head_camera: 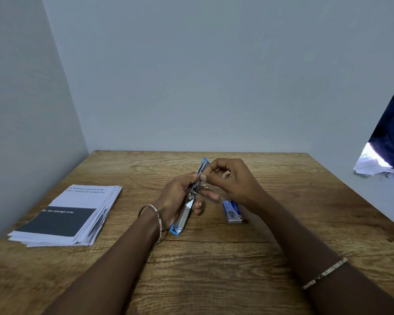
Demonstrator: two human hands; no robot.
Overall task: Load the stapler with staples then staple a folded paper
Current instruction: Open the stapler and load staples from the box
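Wooden table fills my feed from the near edge to the grey walls, with a stack of printed papers lying at its left side. Above the middle of it my left hand is curled around a blue-and-silver stapler, swung open full length and tilted with its far end raised, a bangle on that wrist. My right hand pinches thumb and forefinger together at the stapler's upper half, what they grip too small to tell, while a small staple box lies on the table just right of the stapler.
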